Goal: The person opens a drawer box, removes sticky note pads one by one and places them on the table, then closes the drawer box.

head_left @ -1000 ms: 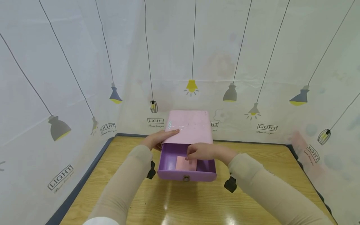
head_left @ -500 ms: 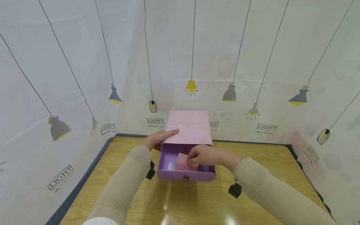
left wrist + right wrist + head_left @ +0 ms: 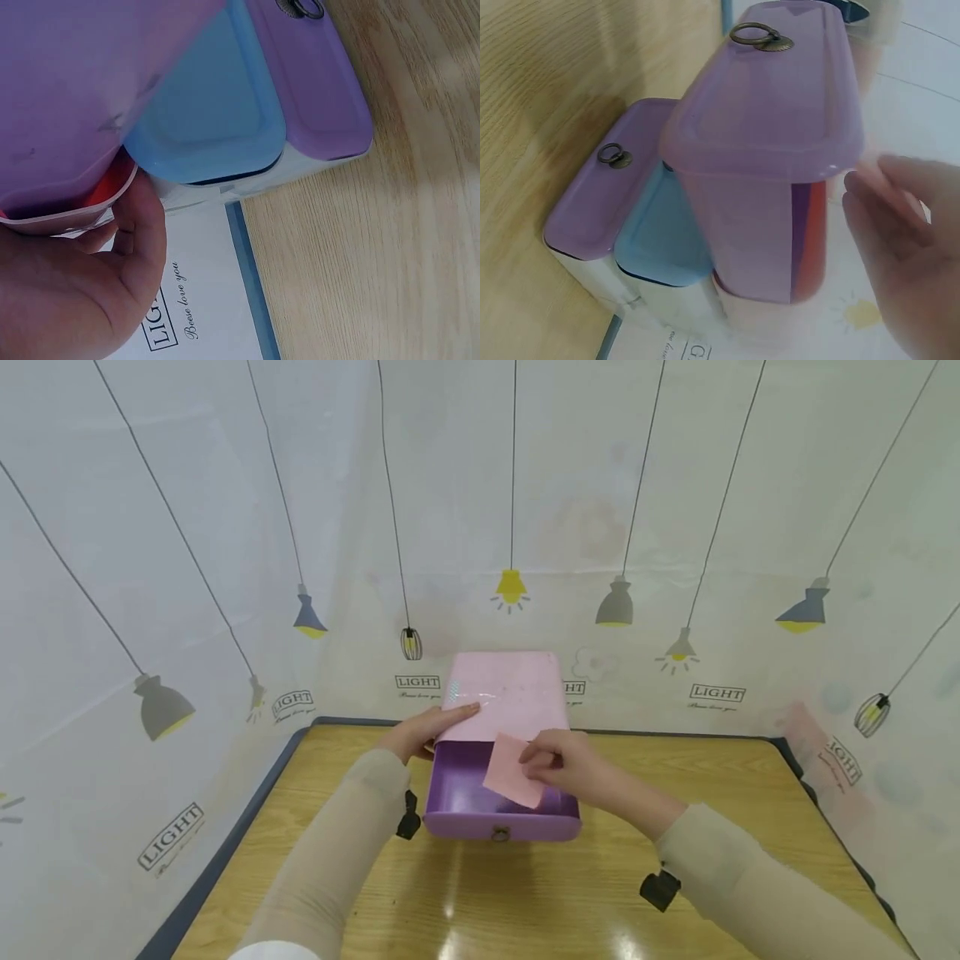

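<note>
A small chest of drawers (image 3: 506, 685) with a pink top stands at the back of the table. Its purple top drawer (image 3: 461, 827) is pulled out towards me. My right hand (image 3: 570, 767) pinches a square pink slip of paper (image 3: 506, 781) above the drawer's right half; the slip hangs tilted. In the right wrist view that hand (image 3: 919, 225) is at the side of the drawer, with the blurred paper between its fingers. My left hand (image 3: 423, 729) holds the chest's left top edge, one finger stretched over the top. Bent fingers of it show beside the chest in the left wrist view.
Below the top drawer sit a blue drawer (image 3: 210, 97) and a lower purple drawer (image 3: 322, 90), both closed. A ring pull (image 3: 500, 834) hangs on the top drawer's front. A lamp-printed sheet (image 3: 675, 527) surrounds the wooden table (image 3: 420, 902).
My right hand has taken hold of the paper slip and lifted it up and to the right from the drawer's floor. The left hand keeps its place on the chest.
</note>
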